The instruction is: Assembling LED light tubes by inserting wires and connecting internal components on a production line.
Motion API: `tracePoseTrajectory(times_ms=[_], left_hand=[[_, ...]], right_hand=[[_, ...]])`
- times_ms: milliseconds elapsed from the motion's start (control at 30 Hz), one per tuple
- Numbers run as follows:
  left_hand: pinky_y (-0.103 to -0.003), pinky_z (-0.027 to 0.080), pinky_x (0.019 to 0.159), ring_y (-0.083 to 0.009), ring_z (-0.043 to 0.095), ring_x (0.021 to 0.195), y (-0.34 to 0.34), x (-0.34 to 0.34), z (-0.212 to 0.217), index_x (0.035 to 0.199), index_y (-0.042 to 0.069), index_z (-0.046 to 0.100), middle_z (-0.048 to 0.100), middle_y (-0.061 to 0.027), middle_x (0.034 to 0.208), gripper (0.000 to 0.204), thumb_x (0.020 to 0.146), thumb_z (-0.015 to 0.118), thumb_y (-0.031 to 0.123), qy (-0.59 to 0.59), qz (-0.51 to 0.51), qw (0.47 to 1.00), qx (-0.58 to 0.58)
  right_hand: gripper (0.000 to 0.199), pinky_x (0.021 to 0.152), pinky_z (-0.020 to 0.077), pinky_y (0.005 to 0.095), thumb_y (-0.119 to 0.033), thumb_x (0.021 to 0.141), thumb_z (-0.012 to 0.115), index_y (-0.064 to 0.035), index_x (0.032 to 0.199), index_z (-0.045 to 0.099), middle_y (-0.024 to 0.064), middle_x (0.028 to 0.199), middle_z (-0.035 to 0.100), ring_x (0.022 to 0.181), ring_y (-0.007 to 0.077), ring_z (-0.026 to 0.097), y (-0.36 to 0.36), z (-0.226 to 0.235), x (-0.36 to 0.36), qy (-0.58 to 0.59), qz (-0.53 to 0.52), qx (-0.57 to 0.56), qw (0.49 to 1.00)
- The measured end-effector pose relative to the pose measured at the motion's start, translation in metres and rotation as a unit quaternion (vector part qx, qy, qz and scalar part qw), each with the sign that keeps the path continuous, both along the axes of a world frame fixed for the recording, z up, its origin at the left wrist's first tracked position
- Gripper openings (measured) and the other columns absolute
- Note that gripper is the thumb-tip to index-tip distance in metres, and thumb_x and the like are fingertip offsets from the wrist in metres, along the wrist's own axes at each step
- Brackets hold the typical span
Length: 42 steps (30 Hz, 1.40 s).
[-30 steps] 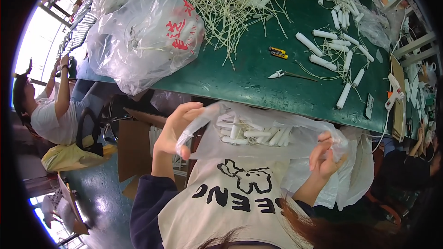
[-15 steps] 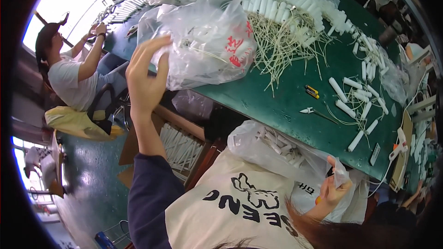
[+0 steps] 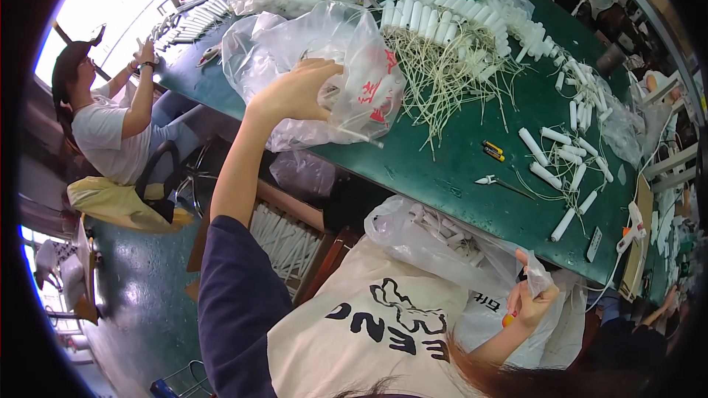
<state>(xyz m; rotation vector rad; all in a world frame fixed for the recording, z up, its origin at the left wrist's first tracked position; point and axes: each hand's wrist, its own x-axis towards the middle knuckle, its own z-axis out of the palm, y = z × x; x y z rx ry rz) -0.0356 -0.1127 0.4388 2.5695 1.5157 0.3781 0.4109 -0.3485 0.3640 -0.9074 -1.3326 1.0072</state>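
Observation:
My left hand (image 3: pixel 299 90) reaches up and forward, its fingers curled on a large clear plastic bag (image 3: pixel 346 51) with red print. That bag lies on the near left part of the green table (image 3: pixel 442 169) and has white tubes inside. My right hand (image 3: pixel 529 304) is low at the right, pinching the rim of a second clear bag (image 3: pixel 435 243). This second bag rests in my lap against the table edge and holds several white tubes.
A heap of white tubes with thin pale wires (image 3: pixel 457 44) covers the table's middle. Loose tubes (image 3: pixel 568 158), small cutters (image 3: pixel 494 180) and a yellow-black tool (image 3: pixel 493 149) lie to the right. A box of tubes (image 3: pixel 287 239) sits under the table. Another person (image 3: pixel 103 118) works at the left.
My left hand has left the lap bag, risen and landed on the large bag on the table. My right hand stays on the lap bag's rim. The view has swung left.

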Motion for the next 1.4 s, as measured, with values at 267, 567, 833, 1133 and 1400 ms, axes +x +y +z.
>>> tracePoseTrajectory(times_ms=[267,567,833,1133,1400], left_hand=[[-0.043,0.042,0.088,-0.0316,0.05,0.109,0.04,0.013,-0.013,0.095,0.0,0.054,0.056,-0.0171,0.104,0.033,0.065,0.065,0.007,0.166,0.032,0.985,0.044],[-0.043,0.044,0.086,-0.04,0.053,0.098,0.061,0.039,-0.003,0.099,-0.006,0.057,0.052,-0.0251,0.105,0.031,0.075,0.053,0.014,0.066,-0.015,0.991,-0.117],[-0.045,0.049,0.076,-0.0352,0.048,0.11,0.057,0.078,-0.039,0.098,0.004,0.067,0.037,-0.0221,0.129,0.033,0.071,0.069,0.022,0.446,0.132,0.881,-0.093],[-0.042,0.049,0.073,-0.0366,0.062,0.078,0.06,0.063,-0.025,0.08,0.002,0.068,0.065,-0.0181,0.087,0.018,0.069,0.057,0.01,0.317,-0.024,0.947,-0.034],[-0.039,0.048,0.076,-0.0278,0.062,0.091,0.062,0.055,-0.083,0.121,0.004,0.052,0.063,-0.0116,0.106,0.047,0.076,0.057,0.016,0.193,0.007,0.964,0.182]], right_hand=[[0.022,0.031,0.0335,0.0195,0.002,0.084,0.051,0.0077,0.105,0.056,0.0355,0.111,0.054,0.032,0.0091,0.046,-0.001,0.006,-0.004,-0.002,0.022,0.0,1.0],[0.022,0.032,0.0345,0.0203,0.0,0.084,0.053,0.0074,0.104,0.057,0.0337,0.11,0.056,0.033,0.0102,0.048,-0.005,0.001,-0.004,-0.005,-0.001,0.0,1.0],[0.019,0.034,0.0346,0.0198,0.0,0.08,0.056,0.0054,0.098,0.061,0.0308,0.103,0.06,0.034,0.0119,0.05,-0.002,0.008,-0.014,-0.019,-0.021,0.006,1.0],[0.019,0.036,0.0375,0.0213,0.002,0.081,0.055,0.0069,0.098,0.061,0.0305,0.101,0.061,0.037,0.0142,0.053,-0.005,0.006,-0.011,-0.029,-0.026,0.012,0.999],[0.018,0.034,0.0385,0.0227,0.002,0.081,0.055,0.0082,0.098,0.06,0.0308,0.1,0.061,0.04,0.0157,0.055,-0.007,0.005,-0.011,-0.012,-0.012,0.002,1.0]])
